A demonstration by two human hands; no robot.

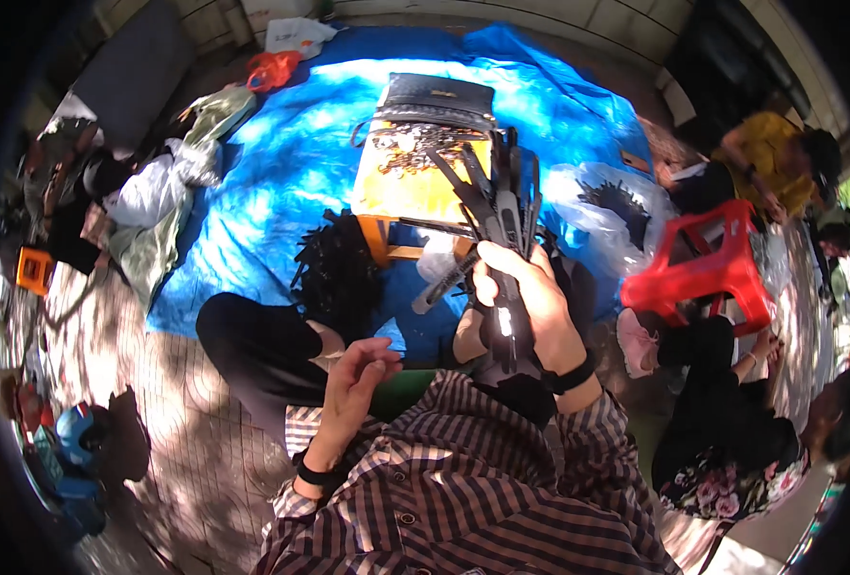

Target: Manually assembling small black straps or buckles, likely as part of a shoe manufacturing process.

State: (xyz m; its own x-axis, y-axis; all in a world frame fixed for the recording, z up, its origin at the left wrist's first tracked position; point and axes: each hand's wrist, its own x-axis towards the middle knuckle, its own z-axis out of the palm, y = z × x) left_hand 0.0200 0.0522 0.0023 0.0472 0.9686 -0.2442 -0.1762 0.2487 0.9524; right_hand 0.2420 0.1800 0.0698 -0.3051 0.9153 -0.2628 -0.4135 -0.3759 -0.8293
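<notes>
My right hand is closed around a bundle of long, flat black pieces, which look like plastic. The bundle fans out at the top, and one piece sticks out to the left below. To the left, in front of my striped shirt, my left hand is raised with loosely curled fingers and nothing visible in it. Beyond the hands stands a low yellow stool, with many small dark pieces spread on its top. A black bag lies at its far end.
A heap of black pieces lies left of the stool on a blue tarp. At right are a clear plastic bag with black pieces and a red stool. People sit at right, one in yellow, one in black.
</notes>
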